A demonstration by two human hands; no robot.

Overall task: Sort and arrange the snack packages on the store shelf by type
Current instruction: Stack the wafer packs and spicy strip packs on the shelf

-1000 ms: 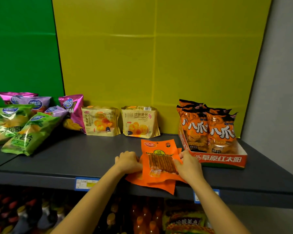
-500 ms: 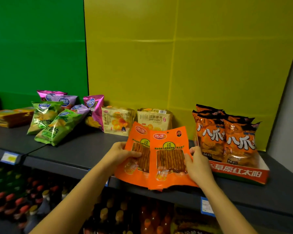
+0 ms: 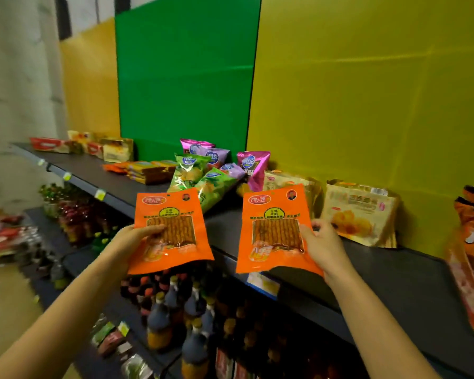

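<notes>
Head view. Two matching orange packets held up in front of the shelf (image 3: 394, 277), one per hand, apart from each other, apparently not resting on anything.

- Gripping left packet (image 3: 173, 212) with left hand (image 3: 133, 239): thumb across the front at the clear window, fingers behind.
- Gripping right packet (image 3: 274, 214) with right hand (image 3: 324, 243) at the right edge: thumb on the front, fingers curled behind.
- On the shelf beyond: green chip bags (image 3: 192, 173), purple bags (image 3: 253, 166), pale pastry bags (image 3: 359, 214).
- Further left, a low stack of flat packs (image 3: 148, 170), orange and brown. Possibly the matching pile, but the print is too blurred to confirm.
- Bottles (image 3: 159, 318) on the tier below.

Handling, judged only:
- Light, thin and flat.
- Film likely slick, floppy at the margins and stiffer over the sticks inside.
- Best taken at a side edge across the filled window, not by the empty bottom seal.
- Contents probably brittle, so avoid bending.
</notes>
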